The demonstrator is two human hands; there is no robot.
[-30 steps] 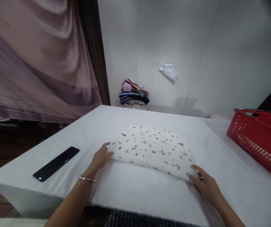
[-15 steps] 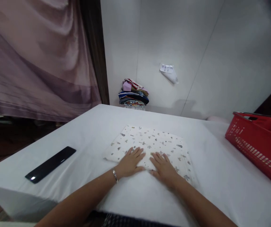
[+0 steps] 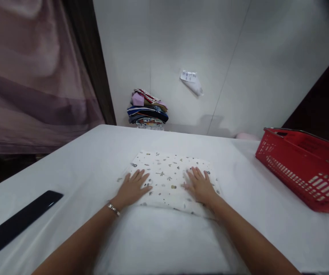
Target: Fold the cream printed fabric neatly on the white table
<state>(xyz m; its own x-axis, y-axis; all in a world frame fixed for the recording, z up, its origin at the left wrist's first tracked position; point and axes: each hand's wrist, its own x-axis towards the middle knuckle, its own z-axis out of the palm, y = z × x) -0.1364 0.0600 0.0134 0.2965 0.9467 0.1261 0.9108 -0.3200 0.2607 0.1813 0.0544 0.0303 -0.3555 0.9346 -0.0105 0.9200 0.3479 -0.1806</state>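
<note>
A white cloth with a small printed pattern lies folded flat on the white-covered table. On its left part rests my left hand, palm down with fingers spread, a silvery bracelet at the wrist. My right hand lies flat on the cloth's right part, its fingers stretched out too. Neither hand grips anything. Which garment or piece of linen the cloth is, I cannot tell.
A black flat slab like a phone lies at the table's left. To the right stands a red plastic basket. Several folded clothes are stacked by the wall behind. A pink curtain hangs at the left.
My hands have moved apart over the cloth, the left one to the left, the right one outward. The cloth's near edge now lies straighter. The camera view has turned right.
</note>
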